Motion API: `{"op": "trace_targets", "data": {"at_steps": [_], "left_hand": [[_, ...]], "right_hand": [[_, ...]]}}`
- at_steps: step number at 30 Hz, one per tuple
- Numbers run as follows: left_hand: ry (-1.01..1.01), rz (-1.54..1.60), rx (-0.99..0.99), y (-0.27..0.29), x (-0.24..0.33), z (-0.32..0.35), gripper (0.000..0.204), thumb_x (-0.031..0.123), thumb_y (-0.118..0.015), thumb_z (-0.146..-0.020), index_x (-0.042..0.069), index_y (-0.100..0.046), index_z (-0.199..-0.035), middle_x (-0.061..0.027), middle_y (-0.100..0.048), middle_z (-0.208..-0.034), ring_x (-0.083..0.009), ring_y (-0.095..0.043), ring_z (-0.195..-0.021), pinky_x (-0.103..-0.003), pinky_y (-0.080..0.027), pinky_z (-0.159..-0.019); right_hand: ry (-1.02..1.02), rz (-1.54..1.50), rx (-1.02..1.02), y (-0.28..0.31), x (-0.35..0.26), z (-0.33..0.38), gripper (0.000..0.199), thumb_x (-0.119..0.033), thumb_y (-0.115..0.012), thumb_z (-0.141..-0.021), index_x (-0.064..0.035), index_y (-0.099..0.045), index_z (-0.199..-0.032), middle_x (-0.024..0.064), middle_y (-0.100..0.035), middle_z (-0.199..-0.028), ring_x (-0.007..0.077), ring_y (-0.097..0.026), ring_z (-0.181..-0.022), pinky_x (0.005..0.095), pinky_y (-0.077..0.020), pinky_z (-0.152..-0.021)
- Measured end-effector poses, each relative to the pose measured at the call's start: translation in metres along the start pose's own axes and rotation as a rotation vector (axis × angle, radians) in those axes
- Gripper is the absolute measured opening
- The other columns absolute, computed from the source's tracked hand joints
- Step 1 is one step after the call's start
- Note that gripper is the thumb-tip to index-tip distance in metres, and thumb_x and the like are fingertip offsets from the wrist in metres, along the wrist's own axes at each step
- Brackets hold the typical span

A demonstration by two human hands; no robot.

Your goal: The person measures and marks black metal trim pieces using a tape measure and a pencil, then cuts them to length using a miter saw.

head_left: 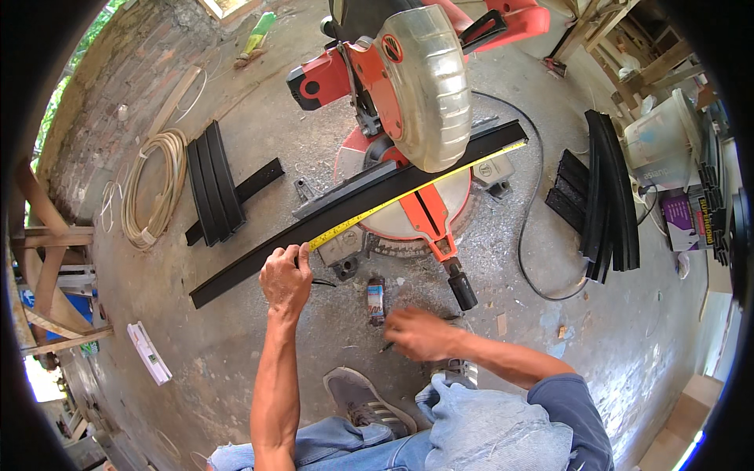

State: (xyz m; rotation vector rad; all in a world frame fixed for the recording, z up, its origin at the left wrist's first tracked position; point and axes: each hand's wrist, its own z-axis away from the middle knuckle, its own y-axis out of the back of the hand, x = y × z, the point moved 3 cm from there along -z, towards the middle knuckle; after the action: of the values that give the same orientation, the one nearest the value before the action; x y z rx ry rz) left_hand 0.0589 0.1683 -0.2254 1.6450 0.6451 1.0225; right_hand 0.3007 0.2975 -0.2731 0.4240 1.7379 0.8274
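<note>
My left hand [287, 279] is closed around the near end of a yellow tape measure [416, 198]; its case is hidden in my fist and a dark strap sticks out beside it. The blade runs along a long black profile [345, 225], which lies slantwise across the bed of a red miter saw [428, 210]. Above the profile hangs the saw's clear blade guard [428, 86]. Low over the floor, my right hand [424, 334] has curled fingers, with a thin dark pen-like thing at their tips. A small dark pack with a blue label [376, 301] lies close by.
Cut black profiles lie at the left [214, 184] and right [609, 192]. A coiled pale hose [149, 188] is at far left. The saw's black cable [522, 251] loops across the floor on the right. A whitish bucket [664, 145] stands beyond. My shoes [365, 400] are near.
</note>
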Motion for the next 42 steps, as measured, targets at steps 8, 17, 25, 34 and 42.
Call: {"op": "trace_targets", "data": {"at_steps": [8, 17, 25, 34, 42], "left_hand": [[0.016, -0.029, -0.033, 0.003, 0.001, -0.003, 0.032, 0.034, -0.066, -0.094, 0.004, -0.075, -0.088, -0.0163, -0.067, -0.079, -0.0360, -0.067, -0.076, -0.046, -0.053, -0.069], [0.046, -0.045, -0.090, 0.006, 0.001, -0.009, 0.032, 0.035, -0.066, -0.093, 0.005, -0.075, -0.085, -0.0163, -0.067, -0.081, -0.0364, -0.068, -0.080, -0.047, -0.054, -0.074], [0.079, -0.070, -0.157, 0.012, 0.006, -0.013, 0.031, 0.034, -0.067, -0.092, 0.005, -0.076, -0.086, -0.0168, -0.069, -0.082, -0.0367, -0.068, -0.079, -0.047, -0.055, -0.074], [0.052, -0.028, -0.119, 0.010, 0.000, -0.012, 0.031, 0.033, -0.070, -0.091, 0.003, -0.077, -0.089, -0.0190, -0.070, -0.080, -0.0358, -0.069, -0.075, -0.044, -0.054, -0.070], [0.039, -0.026, -0.124, 0.010, 0.002, -0.016, 0.029, 0.032, -0.071, -0.089, 0.004, -0.077, -0.090, -0.0196, -0.069, -0.078, -0.0360, -0.068, -0.073, -0.044, -0.054, -0.069]], "right_hand": [[0.089, 0.284, -0.181, -0.044, 0.004, 0.008, 0.025, -0.017, -0.065, -0.079, -0.0070, -0.066, -0.102, 0.0080, -0.060, -0.109, 0.0230, -0.054, -0.109, 0.0365, -0.0440, -0.091], [-0.208, -0.884, 0.502, 0.082, 0.074, -0.058, 0.022, -0.001, -0.060, -0.094, -0.0034, -0.057, -0.116, 0.0045, -0.059, -0.099, 0.0157, -0.060, -0.088, 0.0323, -0.0492, -0.081], [-0.164, -1.344, 0.331, 0.124, 0.124, -0.112, 0.024, -0.003, -0.053, -0.090, 0.0044, -0.071, -0.103, 0.0111, -0.067, -0.100, 0.0161, -0.060, -0.087, 0.0289, -0.0470, -0.086], [-0.104, -0.960, 0.434, 0.116, 0.121, -0.117, 0.019, -0.012, -0.060, -0.097, 0.0032, -0.069, -0.101, 0.0069, -0.067, -0.095, 0.0130, -0.058, -0.087, 0.0270, -0.0459, -0.086], [-0.224, -0.740, 0.607, 0.095, 0.141, -0.115, 0.026, -0.014, -0.057, -0.102, 0.0059, -0.069, -0.091, 0.0099, -0.067, -0.086, 0.0150, -0.061, -0.071, 0.0316, -0.0460, -0.064]]}}
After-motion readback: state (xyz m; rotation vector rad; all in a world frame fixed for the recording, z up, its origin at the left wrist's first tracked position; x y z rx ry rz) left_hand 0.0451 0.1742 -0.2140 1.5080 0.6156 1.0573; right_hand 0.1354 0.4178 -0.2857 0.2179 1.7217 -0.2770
